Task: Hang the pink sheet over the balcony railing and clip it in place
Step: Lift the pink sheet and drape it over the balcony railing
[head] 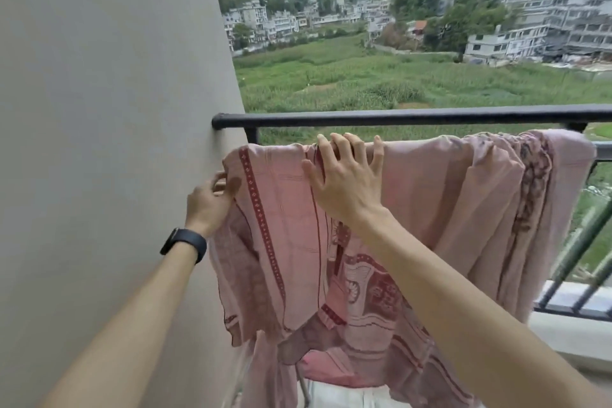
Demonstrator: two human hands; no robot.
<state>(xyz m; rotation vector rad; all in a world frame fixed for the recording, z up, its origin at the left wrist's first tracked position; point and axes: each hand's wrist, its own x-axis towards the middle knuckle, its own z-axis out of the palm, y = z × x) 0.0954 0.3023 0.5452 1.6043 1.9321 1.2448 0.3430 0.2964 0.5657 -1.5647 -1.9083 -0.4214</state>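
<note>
Status: pink sheet (284, 225) is draped over the lower bar (603, 151) of the balcony railing, just under the black top rail (414, 116). It hangs down my side in folds, uneven at the bottom.

Left hand (208, 202): fingers curled, pinching the sheet's left edge right beside the wall (116, 109). Right hand (347, 185): spread wide, palm flat on the cloth, fingertips lying over the bar and pinning the sheet there. It grips nothing.

Not clipped. No clip in view.

Risks as I judge them:
- Only my hands and the drape hold it. If both let go to fetch a clip, the heavier side pulls it off the bar. I can't tell how much cloth hangs on the far side, so I can't tell which way it goes. Outward means gone: open drop beyond the railing.
- The right end (530, 192) is bunched thick. A clip may not bite through that many layers, or may pop off.
- If I tug the left edge hard towards the wall, the cloth slides under my right palm and the drape goes crooked.
- Wind catching the loose lower folds before it's clipped.
</note>
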